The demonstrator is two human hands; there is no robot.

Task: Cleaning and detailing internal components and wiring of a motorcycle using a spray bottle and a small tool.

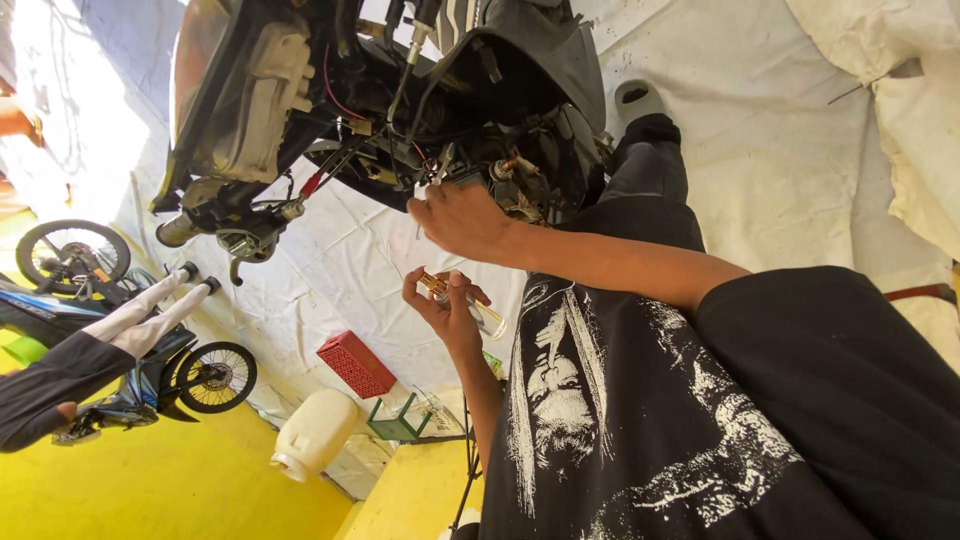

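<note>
We look down on a white tarp (800, 150) spread over the floor, with a bright yellow floor (180, 490) showing at seven o'clock; the whole view is turned on its side. Nearest to us is our own black printed shirt (700, 420), filling the five o'clock part of the view.

Just beyond it, near the centre, one hand (445, 305) is curled around a small brass-and-clear tool (462, 300), a slim screwdriver-like piece, its fingers clamped on it, the brass end at ten o'clock and the clear handle at four o'clock. Which hand is our left and which our right we cannot tell for sure in this rolled view; we take this lower one as the left hand.

Above it, at twelve o'clock from that hand, the right hand (462, 218) reaches into the wiring of a stripped motorcycle (380, 90), fingertips pinched together on a small part we cannot make out. A red wire (335, 95) runs through the black frame.

Farther off, at seven o'clock, lie a red crate (355, 365), a white plastic jug (315, 432) and a green stand (395, 425). At nine o'clock stand small motorcycles (120, 330) and another person's dark sleeve (50, 385).
</note>
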